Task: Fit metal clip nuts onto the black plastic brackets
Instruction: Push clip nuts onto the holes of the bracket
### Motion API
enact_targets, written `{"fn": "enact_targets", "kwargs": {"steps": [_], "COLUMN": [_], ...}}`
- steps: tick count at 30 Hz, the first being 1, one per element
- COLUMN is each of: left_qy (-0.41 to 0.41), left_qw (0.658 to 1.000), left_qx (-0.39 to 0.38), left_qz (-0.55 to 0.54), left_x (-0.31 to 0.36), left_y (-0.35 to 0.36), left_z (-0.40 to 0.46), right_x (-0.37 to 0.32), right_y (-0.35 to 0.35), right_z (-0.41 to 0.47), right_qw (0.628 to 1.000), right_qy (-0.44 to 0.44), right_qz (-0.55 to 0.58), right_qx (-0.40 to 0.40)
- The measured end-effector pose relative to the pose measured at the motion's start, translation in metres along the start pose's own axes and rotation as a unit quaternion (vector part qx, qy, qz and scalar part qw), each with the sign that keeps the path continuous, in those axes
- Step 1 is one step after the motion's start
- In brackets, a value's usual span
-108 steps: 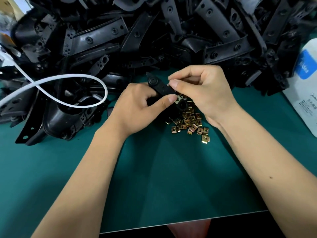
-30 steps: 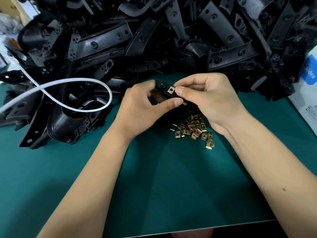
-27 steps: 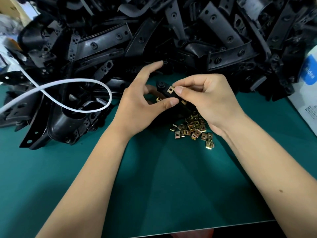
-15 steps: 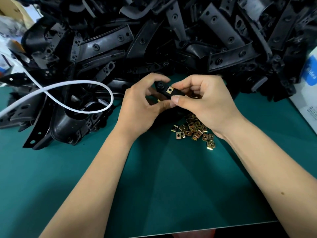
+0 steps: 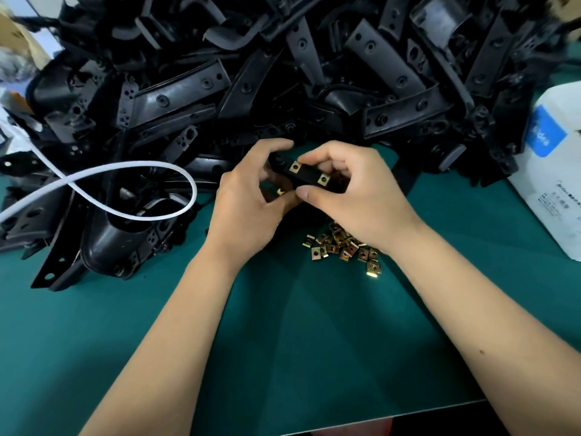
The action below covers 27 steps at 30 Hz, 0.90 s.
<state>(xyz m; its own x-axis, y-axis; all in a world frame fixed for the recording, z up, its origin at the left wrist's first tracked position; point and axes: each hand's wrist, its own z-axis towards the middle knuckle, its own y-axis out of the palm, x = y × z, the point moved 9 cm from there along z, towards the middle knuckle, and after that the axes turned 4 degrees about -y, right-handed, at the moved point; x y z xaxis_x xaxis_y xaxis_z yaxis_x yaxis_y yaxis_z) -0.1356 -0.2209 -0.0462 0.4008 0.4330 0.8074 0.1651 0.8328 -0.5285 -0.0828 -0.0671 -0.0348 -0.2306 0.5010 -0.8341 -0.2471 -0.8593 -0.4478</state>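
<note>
So, I've got one bracket [image 5: 306, 175] held up off the mat [image 5: 314, 341] between both hands, right in front of the big pile [image 5: 283, 73]. My left hand [image 5: 248, 209] curls around its left end, fingers over the top and thumb underneath. My right hand [image 5: 355, 196] pinches the right end, thumb on the near edge and fingers curled over the far side. Two nuts sit on the bracket's face: first nut [image 5: 295, 167] toward the left, second nut [image 5: 323, 179] just beside my right fingers. There's also a loose nut [image 5: 279, 192] tucked down by my left thumb; can't tell if I'm actually holding it or if it's just lying behind.

Tip for this step, as I see it: the second one looks like the one being seated, so push it straight along the bracket edge with the thumb, not at an angle, or the clip legs splay and it sits crooked. Brace the other end firmly with the left hand so the plastic doesn't twist. I'd check that the nut's hole lines up with the hole in the bracket before calling it done.

Spare nuts [image 5: 342, 247] are heaped on the mat right under my right wrist, so the next grab is easy. A white tube [image 5: 132, 171] loops over the pile on the left and a white bag [image 5: 553, 171] sits off to the right.
</note>
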Motion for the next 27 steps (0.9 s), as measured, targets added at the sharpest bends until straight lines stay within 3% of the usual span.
{"fn": "enact_targets", "kwargs": {"steps": [5,9,15,21,24,27], "left_qy": [-0.011,-0.016,0.085,0.164,0.244,0.307], "left_qw": [0.999,0.987,0.983,0.987,0.967,0.936], "left_qx": [0.017,0.085,0.143,-0.001,-0.070,-0.162], "left_qz": [0.050,0.134,0.071,-0.004,-0.039,-0.058], "left_x": [-0.003,-0.001,0.083,0.212,0.280,0.334], "left_y": [-0.006,-0.035,-0.008,0.121,0.203,0.288], "left_z": [-0.001,-0.001,0.003,-0.008,-0.049,-0.117], "right_x": [-0.006,-0.017,-0.044,-0.016,0.019,0.083], "right_y": [-0.014,-0.037,-0.129,-0.268,-0.326,-0.358], "right_z": [0.000,-0.001,-0.045,-0.167,-0.261,-0.357], "right_qw": [0.997,0.990,0.955,0.889,0.824,0.748], "right_qy": [-0.029,-0.045,-0.078,-0.009,0.047,0.113], "right_qz": [-0.038,-0.045,-0.096,-0.080,-0.049,0.075], "right_qx": [0.054,0.123,0.268,0.451,0.563,0.650]}}
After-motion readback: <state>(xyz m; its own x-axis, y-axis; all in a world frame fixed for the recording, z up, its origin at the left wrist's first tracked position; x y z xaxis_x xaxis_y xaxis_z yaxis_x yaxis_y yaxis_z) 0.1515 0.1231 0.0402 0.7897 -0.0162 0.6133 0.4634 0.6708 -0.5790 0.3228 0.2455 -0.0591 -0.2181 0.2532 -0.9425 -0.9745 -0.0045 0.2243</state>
